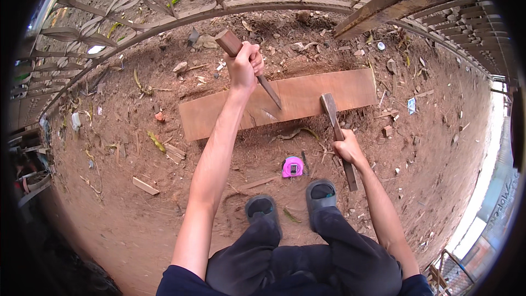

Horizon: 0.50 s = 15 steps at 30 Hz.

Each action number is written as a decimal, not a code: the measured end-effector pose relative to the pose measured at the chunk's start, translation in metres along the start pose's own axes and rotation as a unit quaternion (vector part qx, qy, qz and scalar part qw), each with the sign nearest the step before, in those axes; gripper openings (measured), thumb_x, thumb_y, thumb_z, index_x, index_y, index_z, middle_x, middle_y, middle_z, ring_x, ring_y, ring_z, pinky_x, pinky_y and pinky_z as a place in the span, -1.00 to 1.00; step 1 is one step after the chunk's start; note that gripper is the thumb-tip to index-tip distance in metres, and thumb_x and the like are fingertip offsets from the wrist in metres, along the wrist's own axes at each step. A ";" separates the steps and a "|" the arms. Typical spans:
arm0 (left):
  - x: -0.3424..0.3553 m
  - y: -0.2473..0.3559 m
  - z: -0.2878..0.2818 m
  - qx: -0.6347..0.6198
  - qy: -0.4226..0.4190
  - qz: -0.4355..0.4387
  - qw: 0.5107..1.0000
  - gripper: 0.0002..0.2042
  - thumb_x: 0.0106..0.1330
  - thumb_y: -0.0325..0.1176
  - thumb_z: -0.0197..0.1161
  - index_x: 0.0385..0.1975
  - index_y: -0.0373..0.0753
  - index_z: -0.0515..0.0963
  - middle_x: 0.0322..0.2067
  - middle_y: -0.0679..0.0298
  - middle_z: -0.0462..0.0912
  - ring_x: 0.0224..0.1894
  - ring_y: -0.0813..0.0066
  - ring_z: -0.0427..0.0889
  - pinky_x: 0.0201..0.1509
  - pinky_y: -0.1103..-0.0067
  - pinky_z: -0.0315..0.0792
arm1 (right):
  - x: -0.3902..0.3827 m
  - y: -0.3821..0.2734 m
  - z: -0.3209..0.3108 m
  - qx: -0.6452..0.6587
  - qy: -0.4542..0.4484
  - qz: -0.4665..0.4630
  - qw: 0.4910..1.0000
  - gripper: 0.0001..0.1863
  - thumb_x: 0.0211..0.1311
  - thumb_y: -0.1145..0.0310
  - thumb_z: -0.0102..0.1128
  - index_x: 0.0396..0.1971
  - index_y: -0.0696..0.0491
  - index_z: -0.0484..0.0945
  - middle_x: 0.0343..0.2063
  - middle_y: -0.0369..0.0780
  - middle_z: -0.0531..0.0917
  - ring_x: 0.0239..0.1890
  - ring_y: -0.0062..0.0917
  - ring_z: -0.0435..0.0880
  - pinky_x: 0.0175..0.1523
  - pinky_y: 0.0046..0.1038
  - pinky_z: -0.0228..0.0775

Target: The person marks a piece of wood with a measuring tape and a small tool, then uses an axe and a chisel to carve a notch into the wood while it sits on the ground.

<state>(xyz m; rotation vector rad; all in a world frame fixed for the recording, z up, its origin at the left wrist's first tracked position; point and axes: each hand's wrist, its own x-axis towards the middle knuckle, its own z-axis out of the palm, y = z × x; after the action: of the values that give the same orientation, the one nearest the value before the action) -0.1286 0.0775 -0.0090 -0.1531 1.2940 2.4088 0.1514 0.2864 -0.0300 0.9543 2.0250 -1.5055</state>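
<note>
A brown wooden plank (307, 96) lies across the dirt ground in front of me. My left hand (245, 66) grips a chisel (269, 91) by its wooden handle, with the metal blade slanting down onto the plank's middle. My right hand (348, 149) holds a long wooden mallet (330, 107) by its handle; its head rests at the plank's near edge, right of the chisel tip.
A pink tape measure (292, 167) lies on the dirt just before my two grey shoes (320, 192). A curved metal fence (164, 11) rings the far side, with a wooden beam (394, 0) leaning at the upper right. Wood scraps (145, 186) and stones litter the ground.
</note>
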 end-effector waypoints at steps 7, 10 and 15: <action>-0.002 0.002 0.010 0.011 -0.007 0.013 1.000 -0.68 0.20 -0.45 0.14 -0.75 -0.14 0.19 -0.82 0.42 0.18 -0.82 0.67 0.12 -0.74 0.60 -0.05 | 0.006 0.006 -0.007 -0.090 0.009 -0.018 0.996 -0.80 -0.15 0.40 0.19 -0.60 0.22 0.42 -0.71 -0.22 0.51 -0.61 -0.52 0.49 -0.45 -0.35 0.35; 0.000 0.003 0.017 0.041 -0.031 0.019 0.998 -0.68 0.19 -0.45 0.15 -0.75 -0.14 0.21 -0.82 0.43 0.19 -0.82 0.67 0.13 -0.74 0.60 -0.05 | 0.002 -0.001 -0.006 -0.057 0.001 -0.007 0.998 -0.81 -0.15 0.40 0.18 -0.60 0.21 0.42 -0.71 -0.23 0.49 -0.61 -0.52 0.47 -0.45 -0.34 0.33; -0.007 0.002 0.022 0.073 -0.030 0.029 0.996 -0.67 0.23 -0.45 0.10 -0.74 -0.13 0.16 -0.80 0.46 0.12 -0.78 0.68 0.08 -0.71 0.62 -0.09 | 0.007 0.009 -0.006 -0.056 0.000 -0.020 0.998 -0.83 -0.15 0.41 0.15 -0.59 0.21 0.42 -0.71 -0.23 0.49 -0.61 -0.53 0.46 -0.45 -0.35 0.32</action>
<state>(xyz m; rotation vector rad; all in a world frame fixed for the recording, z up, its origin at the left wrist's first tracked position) -0.1213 0.0925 0.0067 -0.0017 1.4604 2.3362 0.1538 0.2957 -0.0393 0.8740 2.1148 -1.3962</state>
